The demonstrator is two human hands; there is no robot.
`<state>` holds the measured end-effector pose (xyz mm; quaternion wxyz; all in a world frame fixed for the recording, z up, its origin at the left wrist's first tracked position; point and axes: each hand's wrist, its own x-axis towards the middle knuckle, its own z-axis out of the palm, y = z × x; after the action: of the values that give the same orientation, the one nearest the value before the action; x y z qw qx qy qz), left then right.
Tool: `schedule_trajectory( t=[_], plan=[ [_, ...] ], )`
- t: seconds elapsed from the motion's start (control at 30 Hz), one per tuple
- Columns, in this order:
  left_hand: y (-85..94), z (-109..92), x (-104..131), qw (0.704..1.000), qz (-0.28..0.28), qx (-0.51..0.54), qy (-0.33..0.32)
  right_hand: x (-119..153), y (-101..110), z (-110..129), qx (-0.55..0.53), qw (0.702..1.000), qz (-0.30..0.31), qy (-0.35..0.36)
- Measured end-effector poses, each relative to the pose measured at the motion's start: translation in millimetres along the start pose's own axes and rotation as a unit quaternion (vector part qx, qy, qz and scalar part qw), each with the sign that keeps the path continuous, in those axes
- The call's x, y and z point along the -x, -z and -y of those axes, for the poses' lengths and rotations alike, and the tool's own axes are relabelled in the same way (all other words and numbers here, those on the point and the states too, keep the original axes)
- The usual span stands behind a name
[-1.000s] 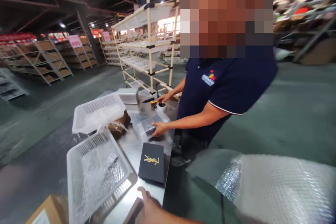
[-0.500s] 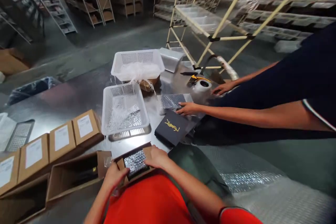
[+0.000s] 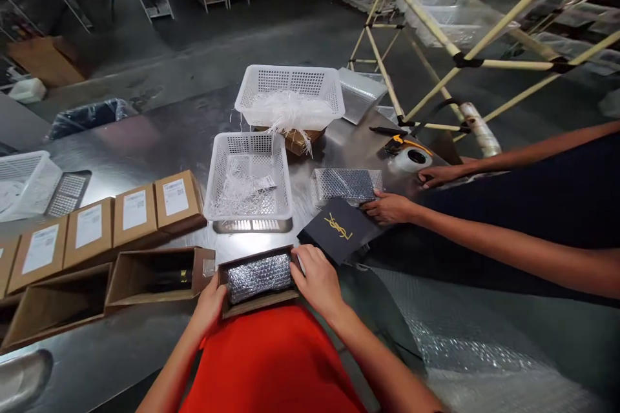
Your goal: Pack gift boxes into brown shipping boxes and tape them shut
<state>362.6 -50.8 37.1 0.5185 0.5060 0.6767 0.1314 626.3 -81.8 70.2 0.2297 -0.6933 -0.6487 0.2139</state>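
An open cardboard box [image 3: 264, 305] is held against the front of my body, at the table's near edge. Inside lies a package in silvery bubble wrap [image 3: 259, 279]. My left hand [image 3: 212, 304] grips the box's left end, thumb at its rim. At the opposite end, my right hand [image 3: 317, 279] is closed over the edge, fingers along the outside and thumb near the wrap. Just beyond my right hand is a black box with a gold YSL logo [image 3: 334, 229]. Left of my hands stands another open carton [image 3: 155, 300] with dark contents.
A co-worker's hand [image 3: 387, 208] touches a bubble-wrapped box [image 3: 346, 184] at the right. White baskets [image 3: 248, 216] with shredded filler stand ahead. Labelled cartons [image 3: 180, 200] line the left. A tape roll [image 3: 411, 160] lies near the pipe rack [image 3: 436, 87].
My hands have moved apart to the box's two ends, and more of the wrapped package shows inside. The view has shifted; the co-worker's hand stays by the wrapped box.
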Motion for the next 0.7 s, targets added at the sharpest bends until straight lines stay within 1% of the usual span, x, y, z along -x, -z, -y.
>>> schedule_trajectory(
  t=[0.03,0.07,0.13,0.2,0.27,0.33,0.43,0.5,0.57,0.63,0.7],
  plan=[
    [-0.8,1,2,1.0,-0.006,-0.014,-0.006,-1,1,7,-0.009,0.999,0.0,0.052],
    [-1.9,1,3,1.0,-0.011,-0.024,-0.012,-4,0,13,-0.02,0.994,0.028,0.099],
    [-4.3,2,7,0.999,-0.024,-0.031,-0.026,-12,-4,24,-0.016,0.978,0.127,0.167],
    [-6.6,3,10,0.998,-0.033,-0.026,-0.047,-22,-15,35,0.048,0.953,0.213,0.208],
    [-8.1,4,12,0.997,-0.035,-0.017,-0.063,-31,-28,44,0.136,0.928,0.259,0.23],
    [-9.4,4,13,0.997,-0.034,-0.01,-0.066,-35,-40,51,0.212,0.908,0.271,0.239],
    [-11.6,4,14,0.997,-0.038,-0.004,-0.06,-35,-52,56,0.273,0.892,0.256,0.253],
    [-13.5,5,13,0.997,-0.048,0.001,-0.056,-34,-56,56,0.285,0.885,0.248,0.271],
    [-15.4,8,13,0.997,-0.056,0.008,-0.051,-34,-58,54,0.295,0.876,0.254,0.284],
    [-17.0,12,12,0.997,-0.063,0.019,-0.047,-38,-56,49,0.292,0.868,0.28,0.287],
    [-17.9,14,14,0.996,-0.068,0.044,-0.039,-43,-50,42,0.248,0.874,0.303,0.288]
  ],
)
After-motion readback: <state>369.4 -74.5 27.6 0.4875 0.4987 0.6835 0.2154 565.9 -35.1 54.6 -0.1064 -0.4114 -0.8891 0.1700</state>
